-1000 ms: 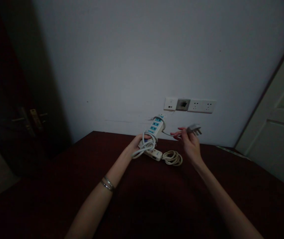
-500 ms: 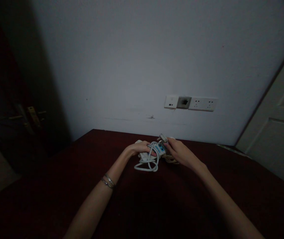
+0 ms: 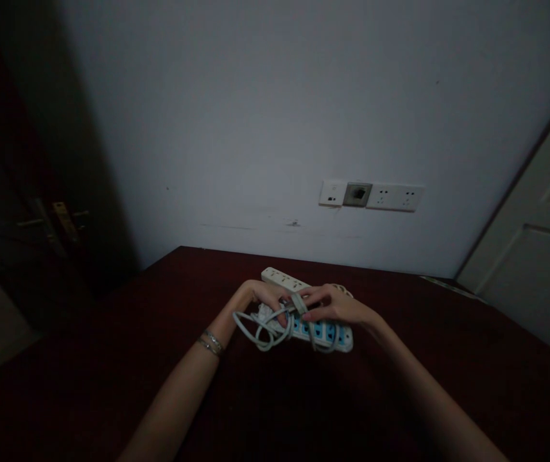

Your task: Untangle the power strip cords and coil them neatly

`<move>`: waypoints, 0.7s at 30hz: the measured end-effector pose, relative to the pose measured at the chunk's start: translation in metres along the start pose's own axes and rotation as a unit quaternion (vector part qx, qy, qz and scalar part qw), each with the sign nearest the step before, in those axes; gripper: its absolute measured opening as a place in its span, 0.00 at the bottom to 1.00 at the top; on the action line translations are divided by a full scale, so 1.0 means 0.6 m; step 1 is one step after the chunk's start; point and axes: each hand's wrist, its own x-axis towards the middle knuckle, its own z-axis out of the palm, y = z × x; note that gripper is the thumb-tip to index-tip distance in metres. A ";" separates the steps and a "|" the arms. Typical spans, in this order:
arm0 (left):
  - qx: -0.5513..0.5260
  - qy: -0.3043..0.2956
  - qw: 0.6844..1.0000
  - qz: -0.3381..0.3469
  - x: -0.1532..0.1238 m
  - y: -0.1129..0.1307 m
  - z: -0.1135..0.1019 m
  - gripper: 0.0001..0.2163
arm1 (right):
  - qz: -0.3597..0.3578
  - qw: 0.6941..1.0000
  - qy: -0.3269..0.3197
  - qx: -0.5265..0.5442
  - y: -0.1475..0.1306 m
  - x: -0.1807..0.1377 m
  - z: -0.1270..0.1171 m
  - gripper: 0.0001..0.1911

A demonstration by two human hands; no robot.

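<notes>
A white power strip with blue sockets (image 3: 346,340) is held above the table, tilted, its right end nearest me. My left hand (image 3: 269,295) is closed around its left part and the coiled white cord (image 3: 264,343); some fingers are hidden by the loops. Between thumb and fingers, my right hand (image 3: 337,304) pinches the cord's plug (image 3: 298,303), just over the strip and close to my left fingers. Behind both hands lies a second, off-white power strip (image 3: 282,278), partly covered by them. Its beige cord (image 3: 343,290) shows past my right knuckles.
The dark red table (image 3: 197,276) meets a pale wall (image 3: 255,128). Wall sockets (image 3: 394,197) are mounted above the table at right. A dark door with a brass handle (image 3: 65,221) stands left, a white panelled door (image 3: 544,256) right.
The blue-socket strip has swung out toward me and right, uncovering the off-white strip behind. My right hand has brought the plug left and down, close to my left hand.
</notes>
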 end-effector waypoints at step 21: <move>-0.449 0.306 0.838 0.037 -0.015 -0.065 -0.063 0.25 | 0.246 0.856 0.353 0.288 0.108 0.036 0.068 0.14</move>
